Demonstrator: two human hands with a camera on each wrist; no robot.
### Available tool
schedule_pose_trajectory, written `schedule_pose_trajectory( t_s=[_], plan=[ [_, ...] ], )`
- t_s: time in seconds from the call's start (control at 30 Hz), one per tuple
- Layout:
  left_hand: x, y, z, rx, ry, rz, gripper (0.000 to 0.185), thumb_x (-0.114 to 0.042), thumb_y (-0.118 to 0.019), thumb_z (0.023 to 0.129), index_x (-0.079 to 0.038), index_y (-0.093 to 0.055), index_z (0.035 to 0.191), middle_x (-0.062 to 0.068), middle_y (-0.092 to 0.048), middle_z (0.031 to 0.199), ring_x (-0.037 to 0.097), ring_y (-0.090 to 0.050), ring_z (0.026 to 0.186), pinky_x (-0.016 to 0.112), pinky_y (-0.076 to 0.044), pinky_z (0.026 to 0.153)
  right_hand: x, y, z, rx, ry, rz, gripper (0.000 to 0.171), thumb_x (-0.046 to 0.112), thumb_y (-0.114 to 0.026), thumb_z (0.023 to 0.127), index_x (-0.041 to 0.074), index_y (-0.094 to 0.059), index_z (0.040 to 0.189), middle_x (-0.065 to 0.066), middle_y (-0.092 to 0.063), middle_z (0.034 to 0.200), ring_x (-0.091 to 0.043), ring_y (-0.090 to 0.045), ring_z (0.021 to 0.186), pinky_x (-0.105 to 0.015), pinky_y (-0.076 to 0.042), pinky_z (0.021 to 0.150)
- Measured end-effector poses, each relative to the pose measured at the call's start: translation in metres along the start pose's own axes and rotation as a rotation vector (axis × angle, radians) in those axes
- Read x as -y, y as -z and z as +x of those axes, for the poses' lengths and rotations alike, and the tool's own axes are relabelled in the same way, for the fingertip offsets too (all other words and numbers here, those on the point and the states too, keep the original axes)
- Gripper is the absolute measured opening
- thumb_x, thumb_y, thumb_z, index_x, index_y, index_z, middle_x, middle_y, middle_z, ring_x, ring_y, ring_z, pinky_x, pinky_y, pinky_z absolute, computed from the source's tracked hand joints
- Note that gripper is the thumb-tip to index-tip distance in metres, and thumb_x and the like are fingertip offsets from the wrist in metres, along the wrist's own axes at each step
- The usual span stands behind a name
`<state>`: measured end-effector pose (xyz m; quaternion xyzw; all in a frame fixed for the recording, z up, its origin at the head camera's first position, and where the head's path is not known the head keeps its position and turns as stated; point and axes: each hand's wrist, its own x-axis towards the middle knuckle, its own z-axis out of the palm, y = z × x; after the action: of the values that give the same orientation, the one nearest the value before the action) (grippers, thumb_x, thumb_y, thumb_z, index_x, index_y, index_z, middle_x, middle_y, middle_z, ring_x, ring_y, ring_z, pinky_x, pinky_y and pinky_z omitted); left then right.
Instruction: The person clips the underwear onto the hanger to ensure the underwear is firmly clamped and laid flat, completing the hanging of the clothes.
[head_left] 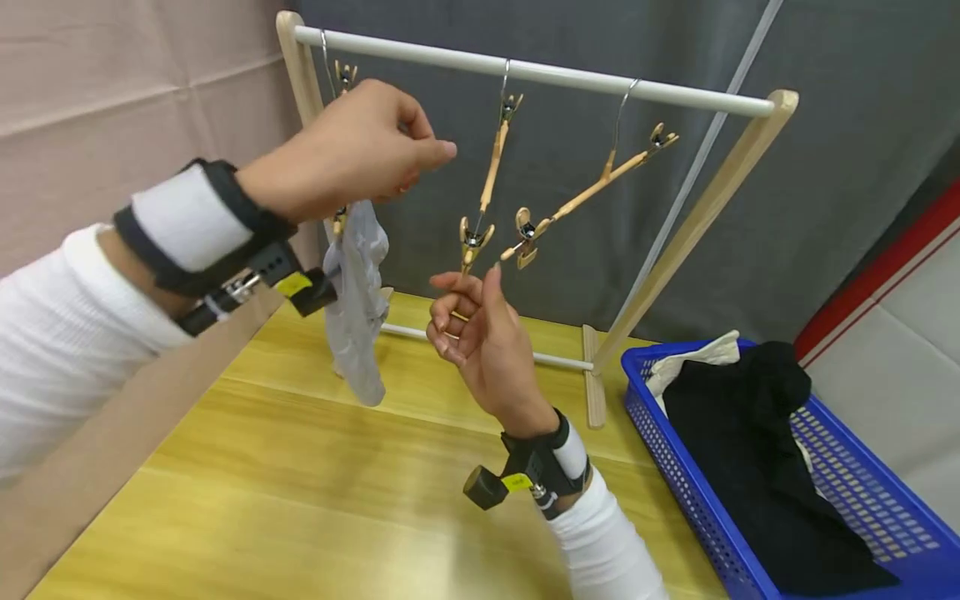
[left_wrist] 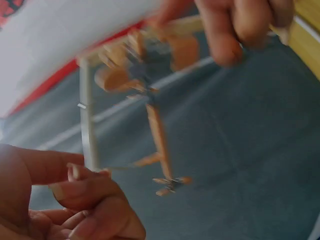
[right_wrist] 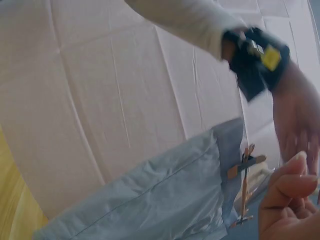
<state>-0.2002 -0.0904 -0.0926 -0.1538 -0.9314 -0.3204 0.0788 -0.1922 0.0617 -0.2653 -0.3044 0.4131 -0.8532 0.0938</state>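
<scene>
The left hand (head_left: 352, 150) was raised in front of the leftmost hanger (head_left: 343, 77) on the rail (head_left: 525, 71) of a small wooden rack (head_left: 697, 221). Its fingers were curled with thumb and fingertips drawn together; whether they pinched the hanger or the cloth (head_left: 358, 308) could not be told, as the hand hid the point of contact. The cloth, pale grey, hung from beneath that hand, its lower end just above the counter (head_left: 300, 500).

The right hand (head_left: 480, 342) was held palm up below the middle hanger (head_left: 491, 179), fingers loosely curled and holding nothing; its index fingertip lay just beside that hanger's lower clip (head_left: 472, 242). A third hanger (head_left: 592, 192) hung tilted to the right, its lower clip near the middle one's.

The left wrist view, blurred, showed the right hand's fingers (left_wrist: 85, 195) below a hanger with clips (left_wrist: 160, 145). The right wrist view showed the grey cloth (right_wrist: 165, 195) with a clip (right_wrist: 245, 167) at its edge.

A blue basket (head_left: 675, 467) stood on the counter to the right of the rack, holding black cloth (head_left: 757, 450) and white cloth (head_left: 697, 354).
</scene>
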Motion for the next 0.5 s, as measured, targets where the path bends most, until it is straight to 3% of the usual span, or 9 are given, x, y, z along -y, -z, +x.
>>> schedule_pose_trajectory(
  t_s=[0.2, 0.37, 0.5],
  plan=[
    [-0.001, -0.011, 0.035, 0.166, 0.099, -0.171, 0.037, -0.036, -0.052, 0.099, -0.004, -0.052, 0.079, 0.0, -0.041, 0.063, 0.013, -0.037, 0.054, 0.028, -0.034, 0.055, 0.017, -0.01, -0.002, -0.024, -0.046, -0.059, 0.052, 0.049, -0.028, 0.102, 0.004, -0.051, 0.114, -0.002, -0.051, 0.076, -0.013, -0.045, 0.057, -0.021, -0.033, 0.051],
    [-0.003, -0.026, 0.046, 0.265, 0.203, -0.243, 0.031, -0.032, -0.048, 0.101, -0.003, -0.055, 0.094, -0.001, -0.043, 0.063, 0.01, -0.038, 0.052, 0.023, -0.031, 0.051, 0.025, -0.017, 0.0, -0.02, -0.055, -0.113, 0.044, 0.042, -0.028, 0.104, 0.004, -0.05, 0.114, -0.002, -0.049, 0.075, -0.013, -0.044, 0.057, -0.02, -0.033, 0.051],
    [-0.001, -0.037, 0.049, 0.295, 0.253, -0.409, 0.031, -0.028, -0.048, 0.101, 0.001, -0.058, 0.097, -0.001, -0.045, 0.062, 0.009, -0.038, 0.05, 0.021, -0.03, 0.048, 0.027, -0.019, 0.003, -0.021, -0.061, -0.073, 0.038, 0.037, -0.028, 0.104, 0.006, -0.049, 0.11, -0.002, -0.047, 0.073, -0.013, -0.04, 0.055, -0.021, -0.033, 0.052]
  ],
)
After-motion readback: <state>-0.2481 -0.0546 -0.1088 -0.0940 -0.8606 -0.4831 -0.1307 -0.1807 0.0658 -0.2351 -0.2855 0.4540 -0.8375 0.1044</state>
